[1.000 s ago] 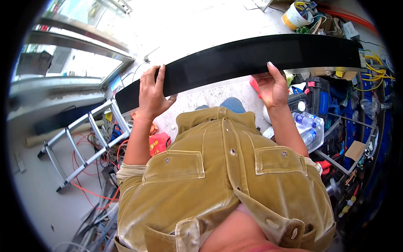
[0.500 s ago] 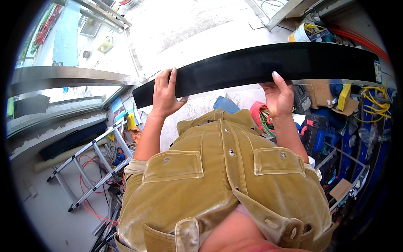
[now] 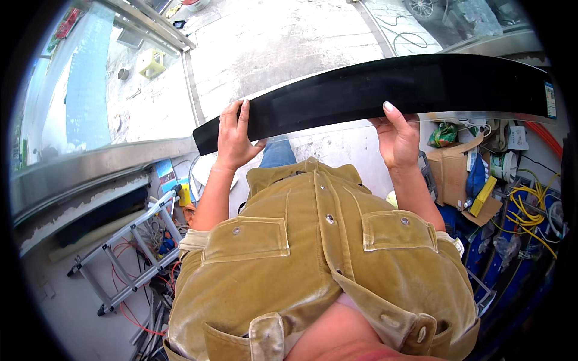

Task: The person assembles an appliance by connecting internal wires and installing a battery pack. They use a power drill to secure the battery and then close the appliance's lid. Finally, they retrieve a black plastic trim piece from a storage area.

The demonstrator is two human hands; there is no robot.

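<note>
A long, glossy black panel [image 3: 337, 95] with a pale lower edge stretches across in front of my chest, its right end higher than its left. Near the panel's left end, my left hand [image 3: 235, 135] grips it with fingers over the front face and the thumb at the lower edge. My right hand [image 3: 397, 135] holds the lower edge around the middle, thumb on the front and fingers mostly hidden behind. A small blue-and-white label [image 3: 550, 100] is stuck at the right end.
To my left, an aluminium ladder [image 3: 129, 259] lies among red cables. Opened cardboard [image 3: 454, 174], a yellow box [image 3: 483, 195] and coiled yellow cable [image 3: 530, 210] crowd the right. Metal-framed glass [image 3: 90, 78] stands at the far left, beside a pale floor [image 3: 271, 42] ahead.
The surroundings have shifted as I move forward through the doorway; more of the ground outside and a wheel at far right show. Both hands keep their hold on the black panel.
</note>
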